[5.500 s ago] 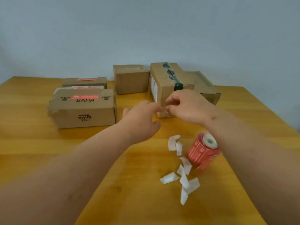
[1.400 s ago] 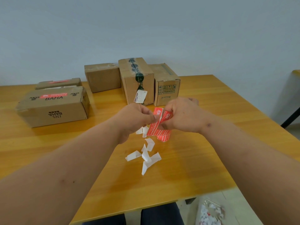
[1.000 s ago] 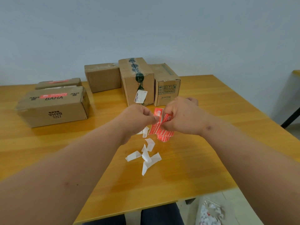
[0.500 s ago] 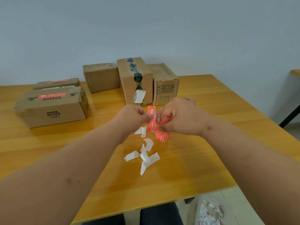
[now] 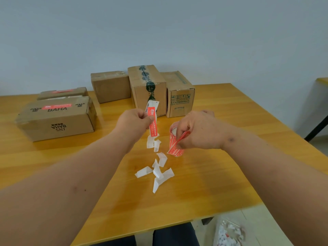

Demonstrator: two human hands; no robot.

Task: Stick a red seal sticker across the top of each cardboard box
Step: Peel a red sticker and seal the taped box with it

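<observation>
My left hand (image 5: 135,120) pinches a red seal sticker (image 5: 153,123) that hangs upright above the table. My right hand (image 5: 198,129) holds the red sticker roll (image 5: 174,145) just over the tabletop, fingers curled round it. Behind the hands stand a tall box with dark green tape (image 5: 148,86), a small plain box (image 5: 111,86) and a box with printed symbols (image 5: 180,95). On the left, the BAHA box (image 5: 56,118) and a flat box (image 5: 63,92) behind it each carry a red sticker on top.
Several white backing strips (image 5: 158,167) lie scattered on the wooden table (image 5: 213,183) in front of the hands. The table's near edge runs just above my lap. A clear bag of paper scraps (image 5: 229,231) sits on the floor at the lower right.
The hands have drawn apart: my left hand now holds a single sticker separated from the roll, and my right hand has carried the roll to the right and lower.
</observation>
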